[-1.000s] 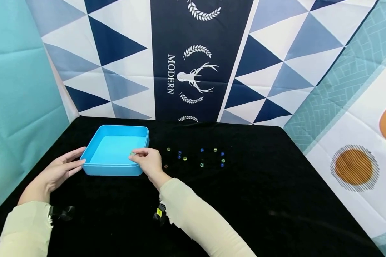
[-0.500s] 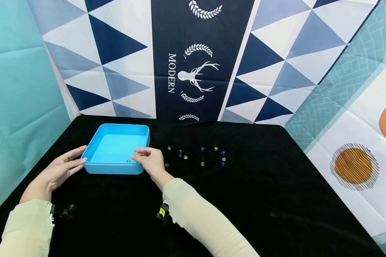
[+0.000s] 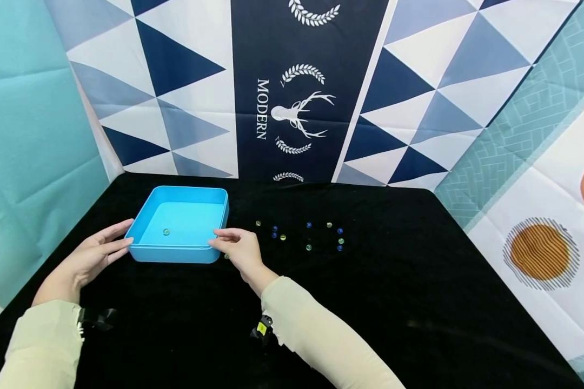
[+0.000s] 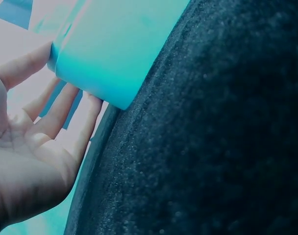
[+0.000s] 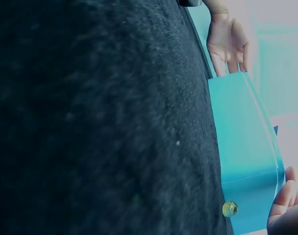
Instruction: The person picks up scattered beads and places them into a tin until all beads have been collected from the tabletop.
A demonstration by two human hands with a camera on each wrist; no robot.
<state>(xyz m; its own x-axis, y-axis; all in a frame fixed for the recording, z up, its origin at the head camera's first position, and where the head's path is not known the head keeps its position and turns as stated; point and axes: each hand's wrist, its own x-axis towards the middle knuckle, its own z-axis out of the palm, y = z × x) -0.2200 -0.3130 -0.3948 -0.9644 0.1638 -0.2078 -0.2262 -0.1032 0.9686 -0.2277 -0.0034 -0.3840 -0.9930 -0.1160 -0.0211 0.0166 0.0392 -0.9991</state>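
Note:
A blue square box (image 3: 175, 255) stands on the black cloth, left of the middle in the head view. Inside it, on the floor, lies one greenish glass marble (image 3: 166, 232). My left hand (image 3: 90, 256) touches the box's left side with extended fingertips; the left wrist view shows the thumb (image 4: 29, 63) near the rim and the other fingers along the lower wall. At the front right corner is my right hand (image 3: 240, 249), thumb and forefinger apart at the rim, no marble showing between them. A yellowish marble (image 5: 230, 209) sits just outside the box's right wall, below that hand.
Right of the box, several blue, green and yellowish marbles (image 3: 309, 247) lie scattered on the black-covered table (image 3: 394, 302). A patterned cloth backdrop (image 3: 194, 108) rises behind the table's far edge, with turquoise cloth (image 3: 34, 135) at the left.
The greenish marble left my right fingers, dropped into the box and rolled left across its floor. My right hand drew back right to the rim, uncovering the yellowish marble outside. My left hand stayed put.

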